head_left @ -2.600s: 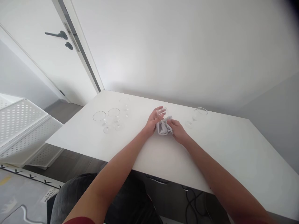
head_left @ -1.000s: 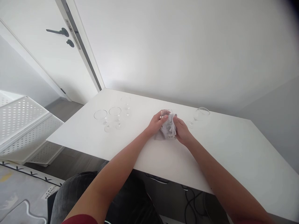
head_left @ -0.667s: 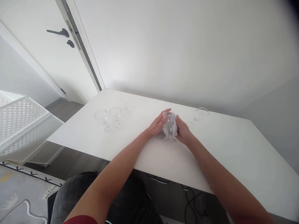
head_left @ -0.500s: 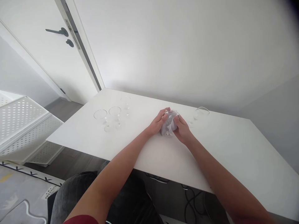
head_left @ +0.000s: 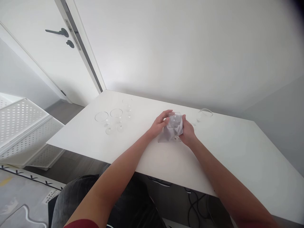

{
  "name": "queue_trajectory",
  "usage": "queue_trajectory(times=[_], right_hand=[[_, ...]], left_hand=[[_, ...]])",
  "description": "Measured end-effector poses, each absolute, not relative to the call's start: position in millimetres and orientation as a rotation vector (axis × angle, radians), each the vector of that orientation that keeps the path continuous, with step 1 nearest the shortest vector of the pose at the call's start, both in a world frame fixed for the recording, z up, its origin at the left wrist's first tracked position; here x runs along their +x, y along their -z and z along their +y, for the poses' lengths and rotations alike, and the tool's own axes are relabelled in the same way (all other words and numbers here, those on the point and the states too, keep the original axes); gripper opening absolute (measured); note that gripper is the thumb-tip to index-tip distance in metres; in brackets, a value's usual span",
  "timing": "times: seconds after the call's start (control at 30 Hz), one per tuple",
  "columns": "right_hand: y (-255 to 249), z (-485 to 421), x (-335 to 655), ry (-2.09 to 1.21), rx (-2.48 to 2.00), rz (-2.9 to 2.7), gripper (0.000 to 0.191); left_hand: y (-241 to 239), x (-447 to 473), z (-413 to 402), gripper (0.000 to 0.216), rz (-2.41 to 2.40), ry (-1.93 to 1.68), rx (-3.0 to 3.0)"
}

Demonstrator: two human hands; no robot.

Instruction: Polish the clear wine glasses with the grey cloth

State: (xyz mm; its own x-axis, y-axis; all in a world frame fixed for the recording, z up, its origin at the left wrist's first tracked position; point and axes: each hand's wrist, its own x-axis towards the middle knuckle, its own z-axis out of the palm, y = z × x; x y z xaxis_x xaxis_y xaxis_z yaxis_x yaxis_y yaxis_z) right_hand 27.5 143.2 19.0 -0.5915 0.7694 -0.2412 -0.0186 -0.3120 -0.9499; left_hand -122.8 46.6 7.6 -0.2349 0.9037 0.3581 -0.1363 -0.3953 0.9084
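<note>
Over the table, a clear stemmed glass (head_left: 175,119) is held between my two hands. A thin grey cloth (head_left: 165,134) wraps its bowl, with one corner hanging at the lower left. My left hand (head_left: 160,124) is closed around the left side of the glass, thumb on the near side near the rim. On the opposite side, my right hand (head_left: 188,131) grips the glass through the cloth; most of its fingertips are hidden. The foot of the glass shows beneath the cloth, close to the tabletop; I cannot tell whether it touches.
Three stemmed glasses, including a near one (head_left: 101,117), stand on the white table (head_left: 147,152) at the left. Another glass (head_left: 205,114) stands just beyond my right hand. A wall backs the table. White perforated panels (head_left: 26,126) are at the left, and cables (head_left: 196,205) hang below.
The cloth has opened out around the glass, and its corner now hangs down at the lower left. My right hand has turned a little and sits farther along the glass's right side.
</note>
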Motion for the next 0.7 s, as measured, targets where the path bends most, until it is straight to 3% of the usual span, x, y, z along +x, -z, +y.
queue_trajectory(times=[0.33, 0.53, 0.7], right_hand=[[-30.8, 131.9, 30.9, -2.121, -0.67, -1.651, 0.056], [-30.4, 145.6, 37.5, -2.238, -0.726, -1.623, 0.064], [-22.9, 136.1, 28.2, -2.018, -0.799, -1.564, 0.064]], left_hand=[[-17.8, -123.7, 40.4, 0.052, 0.875, -1.744, 1.197], [-16.1, -127.1, 41.5, 0.057, 0.885, -1.699, 1.211], [-13.0, -123.9, 43.6, 0.055, 0.892, -1.762, 1.119]])
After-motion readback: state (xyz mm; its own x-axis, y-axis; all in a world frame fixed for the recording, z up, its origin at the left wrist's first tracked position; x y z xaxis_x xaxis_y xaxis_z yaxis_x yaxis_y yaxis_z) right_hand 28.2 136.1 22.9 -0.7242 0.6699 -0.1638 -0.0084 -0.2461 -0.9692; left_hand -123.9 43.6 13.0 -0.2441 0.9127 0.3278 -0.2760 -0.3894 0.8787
